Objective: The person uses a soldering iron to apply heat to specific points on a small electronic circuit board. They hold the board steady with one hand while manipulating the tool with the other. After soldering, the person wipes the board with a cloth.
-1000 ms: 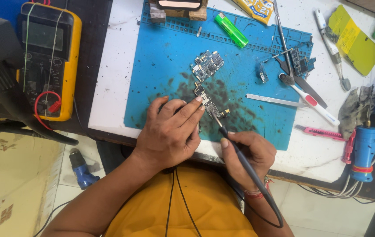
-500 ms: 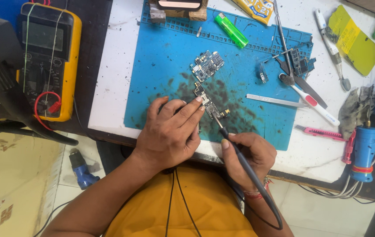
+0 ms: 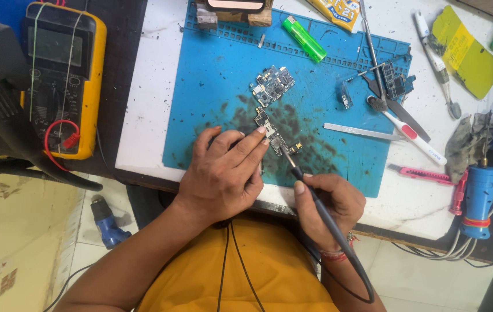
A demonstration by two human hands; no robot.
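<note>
left hand (image 3: 223, 173): flat, fingers spread, palm down on blue mat (image 3: 212, 86); fingertips pin the near end of the circuit board (image 3: 275, 138), not wrapped around anything.
right hand (image 3: 327, 199): closed pen-style round the black soldering iron (image 3: 310, 190); hand sits at the mat's near edge, partly over the white table (image 3: 148, 86).
iron axis: slim round shaft, runs lower right to upper left; metal tip touches or sits just beside the board's near end, cannot tell which; cord trails down over the yellow shirt.
board: narrow, flat, packed with small parts; long axis diagonal, near end by the hands, far end pointing up-left toward a second, wider board piece (image 3: 272, 85); lies mid-mat on a dark smudged patch.
mat: matte, rubbery look, ridged strip along far edge, stained in centre.
open room: bare mat left of the board and between board and far edge; right side crowded.
right side clutter: metal strip (image 3: 362, 132), white-and-red tool (image 3: 411, 134), pink knife (image 3: 419, 173), grey rag (image 3: 469, 141).
far edge: green lighter (image 3: 304, 39).
left of table: yellow meter (image 3: 62, 81) on dark surface, well apart from the hands.
</note>
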